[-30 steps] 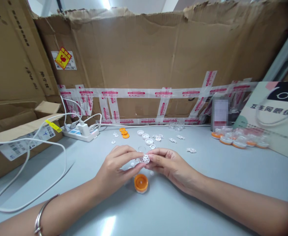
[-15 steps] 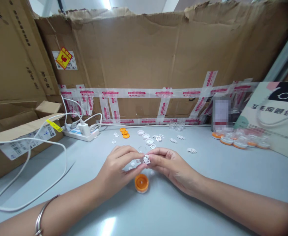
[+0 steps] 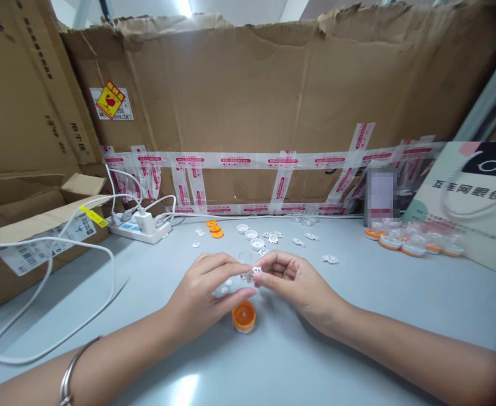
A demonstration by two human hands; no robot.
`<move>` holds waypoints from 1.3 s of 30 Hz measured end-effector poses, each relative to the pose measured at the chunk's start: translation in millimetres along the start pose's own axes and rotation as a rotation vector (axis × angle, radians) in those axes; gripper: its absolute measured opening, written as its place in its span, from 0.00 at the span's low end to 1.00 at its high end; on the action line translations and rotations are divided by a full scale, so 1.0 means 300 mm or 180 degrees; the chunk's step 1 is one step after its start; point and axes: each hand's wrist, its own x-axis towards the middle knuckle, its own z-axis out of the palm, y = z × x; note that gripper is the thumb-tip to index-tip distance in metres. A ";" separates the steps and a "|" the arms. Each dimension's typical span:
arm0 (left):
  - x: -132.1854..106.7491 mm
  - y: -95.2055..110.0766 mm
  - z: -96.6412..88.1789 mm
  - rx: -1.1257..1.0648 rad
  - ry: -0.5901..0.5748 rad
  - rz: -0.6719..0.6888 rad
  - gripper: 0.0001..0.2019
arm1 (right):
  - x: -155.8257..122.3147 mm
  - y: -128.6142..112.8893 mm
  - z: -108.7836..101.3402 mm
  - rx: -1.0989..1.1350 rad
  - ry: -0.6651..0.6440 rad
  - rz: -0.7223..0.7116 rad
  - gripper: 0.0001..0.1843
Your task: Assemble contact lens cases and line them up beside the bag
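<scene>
My left hand [image 3: 206, 293] and my right hand [image 3: 292, 282] meet over the grey table [image 3: 358, 316], fingertips pinched together on a small white perforated plastic piece [image 3: 252, 274]. It is held just above the table and is partly hidden by the fingers. Directly below the fingertips an orange round cap [image 3: 243, 317] lies on the table. A few tiny white bits [image 3: 226, 285] lie under my left fingers.
Beyond the hands lie white caps [image 3: 256, 243], orange rings [image 3: 215, 230] and several white perforated pieces [image 3: 329, 259]. A row of orange-based clear containers [image 3: 412, 245] stands at right. A power strip [image 3: 138, 228] with white cables is at left, beside cardboard boxes [image 3: 28, 237]. A cardboard wall closes the back.
The white piece has turned between my fingertips and now shows less of its face. My right fingers have curled over it more. The orange cap has not moved.
</scene>
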 end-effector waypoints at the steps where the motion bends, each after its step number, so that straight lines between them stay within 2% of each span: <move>1: 0.000 -0.001 -0.004 -0.0028 -0.0048 -0.0099 0.09 | 0.004 0.001 -0.007 -0.0032 0.0025 -0.0058 0.12; 4: 0.002 -0.006 -0.019 -0.0100 -0.0166 -0.0304 0.08 | 0.022 0.008 -0.038 -0.0081 0.0163 -0.0152 0.13; 7: 0.009 -0.011 -0.030 -0.0108 -0.0166 -0.0325 0.08 | 0.043 0.011 -0.068 -0.0042 0.0405 -0.0252 0.15; 10: 0.015 -0.012 -0.033 -0.0177 -0.0190 -0.0448 0.09 | 0.049 0.005 -0.074 -0.0111 0.0560 -0.0381 0.15; 13: 0.017 -0.010 -0.030 -0.0298 -0.0365 -0.0520 0.09 | 0.025 -0.010 -0.046 -0.0386 0.0260 -0.0371 0.14; 17: 0.018 -0.008 -0.029 -0.0370 -0.0547 -0.0607 0.09 | -0.026 -0.021 0.003 -0.0875 -0.0282 -0.0400 0.07; 25: 0.015 -0.014 -0.027 -0.0369 -0.0617 -0.0661 0.08 | -0.036 0.000 0.020 -0.1219 -0.0392 -0.0313 0.06; 32: 0.012 -0.023 -0.027 -0.0374 -0.0636 -0.0611 0.09 | -0.044 -0.003 0.028 -0.1312 -0.0380 -0.0480 0.06; 39: 0.012 -0.023 -0.027 -0.0404 -0.0693 -0.0658 0.10 | -0.055 0.005 0.023 -0.1677 -0.0744 -0.1006 0.08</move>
